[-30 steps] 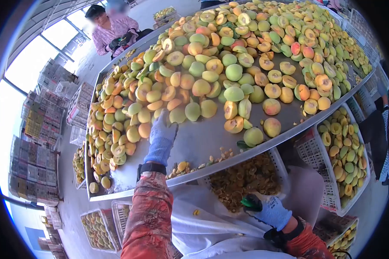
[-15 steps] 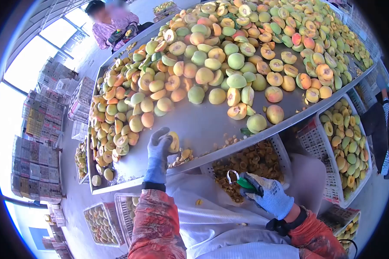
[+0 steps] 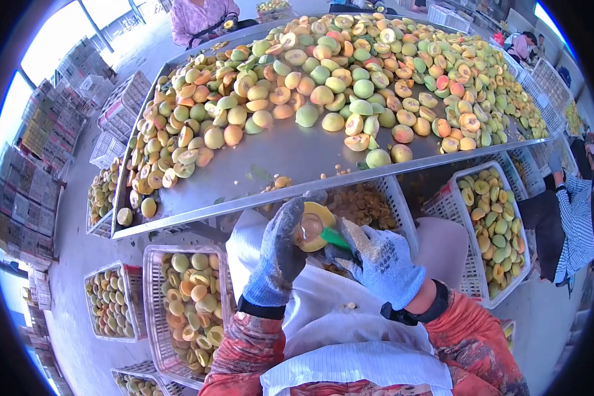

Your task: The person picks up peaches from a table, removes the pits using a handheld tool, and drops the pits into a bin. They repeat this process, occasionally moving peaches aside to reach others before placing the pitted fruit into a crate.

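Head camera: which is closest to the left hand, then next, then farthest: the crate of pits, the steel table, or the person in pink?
From the left hand:
1. Crate of pits, just behind it under the table edge.
2. Steel table, above and beyond.
3. Person in pink, at the table's far end.

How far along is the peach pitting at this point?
Done: crates of pitted halves beside the table, and a crate of pits. In hand: the left hand holds a peach half while the right hand works a green-handled tool into it. Left: the fruit pile across the table.
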A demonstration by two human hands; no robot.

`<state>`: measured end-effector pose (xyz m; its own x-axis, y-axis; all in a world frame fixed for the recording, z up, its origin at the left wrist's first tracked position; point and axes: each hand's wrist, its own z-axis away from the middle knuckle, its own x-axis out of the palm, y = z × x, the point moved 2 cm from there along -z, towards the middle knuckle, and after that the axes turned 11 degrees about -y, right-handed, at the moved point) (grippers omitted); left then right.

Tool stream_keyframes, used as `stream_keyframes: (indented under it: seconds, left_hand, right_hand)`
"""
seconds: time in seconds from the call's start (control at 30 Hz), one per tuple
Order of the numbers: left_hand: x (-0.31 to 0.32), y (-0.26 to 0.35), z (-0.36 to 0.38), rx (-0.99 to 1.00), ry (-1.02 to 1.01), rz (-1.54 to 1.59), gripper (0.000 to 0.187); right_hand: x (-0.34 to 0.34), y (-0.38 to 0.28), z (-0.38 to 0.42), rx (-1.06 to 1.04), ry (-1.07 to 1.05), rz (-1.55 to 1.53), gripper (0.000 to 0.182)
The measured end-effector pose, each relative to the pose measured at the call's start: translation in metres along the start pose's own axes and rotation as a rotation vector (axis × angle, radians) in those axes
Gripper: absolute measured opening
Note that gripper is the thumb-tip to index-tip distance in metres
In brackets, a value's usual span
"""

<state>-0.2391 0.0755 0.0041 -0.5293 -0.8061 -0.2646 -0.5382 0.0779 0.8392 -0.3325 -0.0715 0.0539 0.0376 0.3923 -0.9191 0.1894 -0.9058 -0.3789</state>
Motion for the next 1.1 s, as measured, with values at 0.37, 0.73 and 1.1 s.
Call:
stream_keyframes:
  seconds: [0.37,0.73,1.1]
  left_hand:
    - [0.008,0.046,0.001,-0.538,0.135,0.955,0.037]
    - [0.024,0.06,-0.005,-0.439,0.289,0.537,0.033]
    - [0.023,0.048,-0.023,-0.43,0.399,0.194,0.029]
  right_hand:
    - [0.001,-0.009,0.022,-0.023,-0.015,0.182,0.057]
    - [0.025,-0.011,0.032,0.105,-0.032,-0.571,0.041]
    - [0.017,-0.013,0.016,0.184,-0.138,0.066,0.059]
